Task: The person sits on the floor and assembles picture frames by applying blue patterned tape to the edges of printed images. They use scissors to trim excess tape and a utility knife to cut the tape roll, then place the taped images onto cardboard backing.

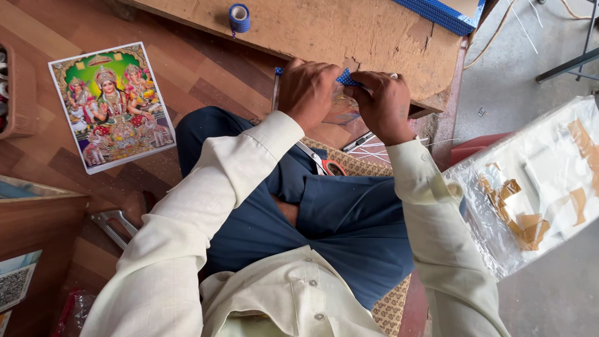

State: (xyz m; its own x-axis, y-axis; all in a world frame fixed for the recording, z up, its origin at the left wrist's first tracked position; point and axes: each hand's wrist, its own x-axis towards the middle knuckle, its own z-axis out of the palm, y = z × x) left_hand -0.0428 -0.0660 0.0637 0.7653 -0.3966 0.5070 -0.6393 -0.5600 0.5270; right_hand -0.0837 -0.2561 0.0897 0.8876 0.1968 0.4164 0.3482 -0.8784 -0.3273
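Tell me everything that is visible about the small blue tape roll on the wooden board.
The tape roll is small, with blue patterned tape wound on a pale core whose hollow centre shows. It stands on its edge on the worn, chipped wooden board, near the board's far side. A short loose end hangs down from it. Nothing else touches it; both hands work nearer the person, at the board's front edge.

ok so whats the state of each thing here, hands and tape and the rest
left hand: closed on the blue strip, pressed to the board edge
right hand: pinching the blue strip
blue strip: held between both hands
tape roll: upright on the wooden board, untouched
picture print: flat on the floor, face up
plastic bag: lying flat, brown tape scraps on it
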